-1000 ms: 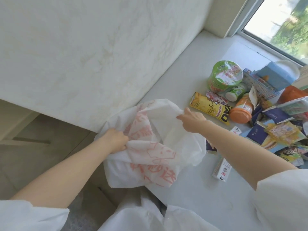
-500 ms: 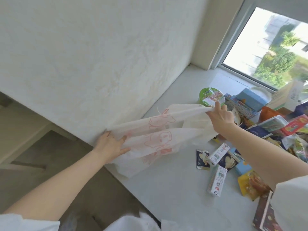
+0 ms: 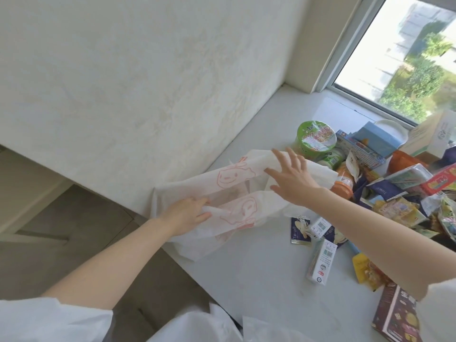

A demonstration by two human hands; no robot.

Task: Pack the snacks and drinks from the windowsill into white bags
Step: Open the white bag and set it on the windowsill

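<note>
A white bag (image 3: pixel 222 193) with red cartoon faces lies stretched out along the windowsill's left edge against the wall. My left hand (image 3: pixel 187 213) pinches the bag's near end between thumb and fingers. My right hand (image 3: pixel 292 177) hovers over the bag's far end with fingers spread and straight, holding nothing. Just beyond it stand a green instant noodle cup (image 3: pixel 315 138), a small green-labelled bottle (image 3: pixel 332 159) and an orange bottle (image 3: pixel 344 180). A white drink carton (image 3: pixel 320 261) lies on the sill near my right forearm.
A heap of snack packets (image 3: pixel 399 208) and boxes fills the right side of the grey windowsill (image 3: pixel 259 280). A blue box (image 3: pixel 375 139) stands by the window. A dark box (image 3: pixel 397 317) lies at the lower right. The floor drops off left of the sill.
My right hand has let go of the bag's far end and opened above it. The bag has settled lower onto the sill. My left hand now pinches the near end.
</note>
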